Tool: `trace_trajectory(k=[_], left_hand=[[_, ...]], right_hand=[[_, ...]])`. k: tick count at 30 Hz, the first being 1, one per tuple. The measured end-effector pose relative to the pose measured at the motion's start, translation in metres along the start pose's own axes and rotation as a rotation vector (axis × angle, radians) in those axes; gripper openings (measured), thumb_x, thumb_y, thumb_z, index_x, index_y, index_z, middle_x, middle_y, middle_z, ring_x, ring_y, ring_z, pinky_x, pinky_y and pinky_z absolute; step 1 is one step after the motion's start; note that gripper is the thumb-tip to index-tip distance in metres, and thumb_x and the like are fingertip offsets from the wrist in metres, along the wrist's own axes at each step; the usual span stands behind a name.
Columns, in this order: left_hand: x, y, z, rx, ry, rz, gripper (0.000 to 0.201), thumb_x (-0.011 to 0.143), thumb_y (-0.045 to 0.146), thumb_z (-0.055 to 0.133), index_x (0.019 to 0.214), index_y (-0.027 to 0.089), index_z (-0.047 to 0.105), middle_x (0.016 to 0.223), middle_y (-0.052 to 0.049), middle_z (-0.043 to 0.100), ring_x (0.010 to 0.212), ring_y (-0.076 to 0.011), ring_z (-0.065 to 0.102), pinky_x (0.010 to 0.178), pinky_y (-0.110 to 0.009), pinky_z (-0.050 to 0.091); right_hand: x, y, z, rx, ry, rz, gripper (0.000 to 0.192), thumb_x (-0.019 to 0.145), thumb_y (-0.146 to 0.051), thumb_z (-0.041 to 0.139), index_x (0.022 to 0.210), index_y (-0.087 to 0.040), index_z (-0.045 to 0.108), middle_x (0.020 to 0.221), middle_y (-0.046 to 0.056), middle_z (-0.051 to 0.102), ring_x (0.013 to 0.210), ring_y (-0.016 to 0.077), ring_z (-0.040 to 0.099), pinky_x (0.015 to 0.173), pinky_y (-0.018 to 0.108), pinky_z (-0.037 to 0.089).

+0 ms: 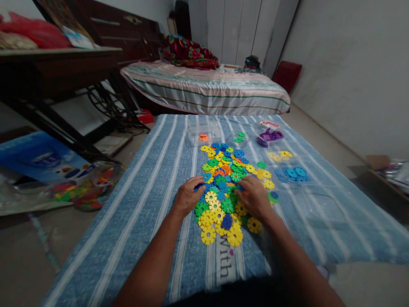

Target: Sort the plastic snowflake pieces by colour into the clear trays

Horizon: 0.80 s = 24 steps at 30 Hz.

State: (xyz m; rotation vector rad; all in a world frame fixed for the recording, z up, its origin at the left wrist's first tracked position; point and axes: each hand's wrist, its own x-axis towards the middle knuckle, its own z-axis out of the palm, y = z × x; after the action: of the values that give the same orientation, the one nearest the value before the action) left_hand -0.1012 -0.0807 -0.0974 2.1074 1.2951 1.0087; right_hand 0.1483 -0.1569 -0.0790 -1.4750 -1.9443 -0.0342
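Observation:
A loose pile of notched plastic discs [211,216] in yellow, green, blue and orange lies on a striped blue cloth [140,200]. At the pile's left edge my left hand [188,197] is curled, with a dark blue disc [200,186] between thumb and fingers. My right hand [256,197] reaches into the pile's right side, fingers bent and pinched together. Its fingertips are over green and blue discs, and whatever they hold is too blurred to name. A dark blue disc [226,221] rests on yellow ones at the near end.
Clear plastic boxes stand beyond and right of the pile: one with orange discs [203,137], others with green discs [239,137], purple discs [271,134], yellow discs [285,154] and blue discs [295,173]. A bed [204,89] is behind the table, a sewing-machine stand [108,106] at left.

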Motion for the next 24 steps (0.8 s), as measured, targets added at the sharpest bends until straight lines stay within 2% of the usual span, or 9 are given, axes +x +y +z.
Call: trace_trajectory(k=[5,13,19,24], left_hand=[[0.0,0.0,0.001,-0.009,-0.002,0.009,0.021,0.081,0.028,0.059,0.095,0.019,0.072,0.115,-0.008,0.071,0.109,-0.0227,0.065,0.102,-0.04,0.049],[0.001,0.003,0.001,-0.007,-0.004,0.02,0.021,0.081,0.026,0.058,0.094,0.017,0.072,0.113,-0.011,0.071,0.109,-0.0234,0.065,0.101,-0.039,0.05],[0.0,0.004,0.002,0.01,0.001,0.023,0.021,0.081,0.027,0.058,0.094,0.017,0.072,0.114,-0.011,0.071,0.109,-0.0226,0.065,0.102,-0.038,0.05],[0.0,0.004,0.001,0.011,-0.001,0.023,0.02,0.081,0.025,0.058,0.094,0.018,0.072,0.113,-0.009,0.071,0.109,-0.0225,0.065,0.101,-0.039,0.05]], right_hand=[[-0.014,-0.029,0.019,-0.066,-0.183,-0.066,0.008,0.084,-0.026,0.064,0.09,-0.02,0.065,0.105,0.009,0.066,0.105,0.0264,0.055,0.09,0.04,0.043],[-0.041,-0.046,0.023,-0.058,-0.116,-0.094,0.007,0.088,-0.021,0.057,0.092,-0.021,0.063,0.108,0.008,0.064,0.106,0.0247,0.052,0.093,0.041,0.04],[-0.042,-0.047,0.018,-0.01,-0.113,-0.113,0.005,0.088,-0.02,0.057,0.088,-0.021,0.062,0.104,0.008,0.064,0.104,0.0237,0.053,0.09,0.039,0.042],[-0.036,-0.044,0.015,0.024,-0.132,-0.082,0.007,0.09,-0.02,0.056,0.086,-0.021,0.062,0.095,0.007,0.064,0.093,0.0212,0.057,0.084,0.035,0.042]])
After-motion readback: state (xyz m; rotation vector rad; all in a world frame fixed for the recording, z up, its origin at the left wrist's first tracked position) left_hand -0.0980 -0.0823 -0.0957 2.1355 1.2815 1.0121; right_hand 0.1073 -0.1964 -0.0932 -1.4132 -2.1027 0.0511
